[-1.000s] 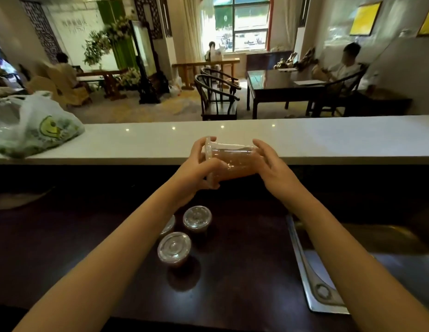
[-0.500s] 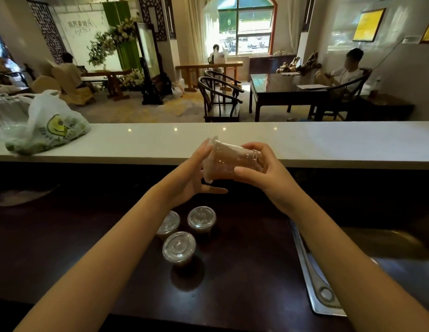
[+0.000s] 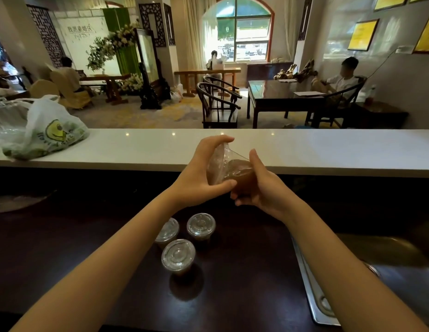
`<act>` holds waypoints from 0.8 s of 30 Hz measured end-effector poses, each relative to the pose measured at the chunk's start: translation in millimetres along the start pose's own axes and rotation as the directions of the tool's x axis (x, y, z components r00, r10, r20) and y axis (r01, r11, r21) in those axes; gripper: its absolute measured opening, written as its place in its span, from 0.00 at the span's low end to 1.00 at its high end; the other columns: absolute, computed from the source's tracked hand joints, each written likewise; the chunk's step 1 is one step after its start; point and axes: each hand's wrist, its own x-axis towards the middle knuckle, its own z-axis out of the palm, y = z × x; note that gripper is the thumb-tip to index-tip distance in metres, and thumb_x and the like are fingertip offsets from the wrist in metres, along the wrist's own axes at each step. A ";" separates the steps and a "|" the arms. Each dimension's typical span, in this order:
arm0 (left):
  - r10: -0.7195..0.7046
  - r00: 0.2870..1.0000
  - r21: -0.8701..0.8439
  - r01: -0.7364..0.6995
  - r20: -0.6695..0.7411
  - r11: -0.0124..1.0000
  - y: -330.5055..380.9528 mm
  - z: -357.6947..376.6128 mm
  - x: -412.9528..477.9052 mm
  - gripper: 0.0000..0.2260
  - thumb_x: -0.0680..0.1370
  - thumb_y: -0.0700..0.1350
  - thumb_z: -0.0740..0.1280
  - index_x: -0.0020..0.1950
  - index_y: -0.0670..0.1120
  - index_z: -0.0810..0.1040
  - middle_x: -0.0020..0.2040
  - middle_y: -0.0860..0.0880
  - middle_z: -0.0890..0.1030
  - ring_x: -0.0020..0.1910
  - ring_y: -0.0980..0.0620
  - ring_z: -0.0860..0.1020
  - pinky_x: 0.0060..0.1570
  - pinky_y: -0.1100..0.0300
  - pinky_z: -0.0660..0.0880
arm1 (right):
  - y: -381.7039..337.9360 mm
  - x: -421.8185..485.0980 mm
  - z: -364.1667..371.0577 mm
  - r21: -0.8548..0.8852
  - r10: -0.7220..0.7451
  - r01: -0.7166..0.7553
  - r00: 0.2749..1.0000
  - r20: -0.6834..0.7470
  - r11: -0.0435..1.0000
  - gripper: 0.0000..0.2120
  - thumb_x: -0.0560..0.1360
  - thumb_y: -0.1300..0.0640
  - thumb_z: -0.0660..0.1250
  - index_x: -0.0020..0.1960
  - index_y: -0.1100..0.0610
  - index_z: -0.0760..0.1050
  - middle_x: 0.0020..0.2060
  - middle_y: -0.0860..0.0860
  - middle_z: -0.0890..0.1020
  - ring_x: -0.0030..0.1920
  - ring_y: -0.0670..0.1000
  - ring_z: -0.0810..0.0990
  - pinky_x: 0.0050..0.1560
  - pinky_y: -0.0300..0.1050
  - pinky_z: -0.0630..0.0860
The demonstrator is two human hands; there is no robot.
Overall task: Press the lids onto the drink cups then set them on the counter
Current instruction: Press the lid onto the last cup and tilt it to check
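Note:
A clear plastic cup (image 3: 242,177) of brown drink is held tilted in the air, just in front of the white counter (image 3: 328,149). My right hand (image 3: 263,188) wraps its body from the right. My left hand (image 3: 201,173) grips the clear lid (image 3: 219,161) at the cup's mouth, thumb below and fingers over the top. Three lidded cups stand on the dark lower worktop: one nearest me (image 3: 178,256), one behind it (image 3: 201,226), one partly hidden by my left forearm (image 3: 167,232).
A plastic bag with a smiley print (image 3: 45,133) lies on the white counter at the left. A steel sink (image 3: 347,283) is set into the worktop at the right. Beyond the counter is a room with tables, chairs and seated people.
The cup has turned from lying sideways to tilted more upright. My left hand has shifted onto the lid. Both hands sit slightly lower and to the right.

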 end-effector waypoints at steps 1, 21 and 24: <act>0.030 0.999 -0.002 -0.030 0.027 1.000 0.6 -1.7 0.6 0.31 0.69 0.51 0.70 0.68 0.59 0.59 0.67 0.57 0.63 0.67 0.58 0.64 0.67 0.54 0.68 | -0.9 0.3 1.7 0.048 -0.009 0.010 1.000 -0.013 0.999 0.28 0.76 0.38 0.54 0.59 0.61 0.74 0.39 0.55 0.82 0.35 0.52 0.80 0.34 0.44 0.78; -0.246 0.969 -0.291 0.232 -0.011 0.928 -9.5 0.4 9.8 0.37 0.65 0.43 0.73 0.64 0.65 0.57 0.67 0.51 0.62 0.60 0.52 0.71 0.51 0.62 0.78 | 31.0 20.6 -0.5 0.711 -0.227 0.132 0.973 0.040 0.691 0.26 0.61 0.60 0.78 0.58 0.60 0.79 0.56 0.58 0.81 0.57 0.55 0.81 0.57 0.45 0.78; -0.263 0.963 -0.307 0.235 -0.053 0.922 -20.9 5.2 8.2 0.39 0.63 0.49 0.76 0.64 0.65 0.55 0.68 0.49 0.63 0.64 0.51 0.70 0.56 0.56 0.77 | 24.7 27.1 2.3 0.697 -0.229 0.179 0.973 -0.021 0.695 0.16 0.68 0.59 0.70 0.56 0.59 0.80 0.53 0.57 0.83 0.55 0.53 0.82 0.56 0.45 0.79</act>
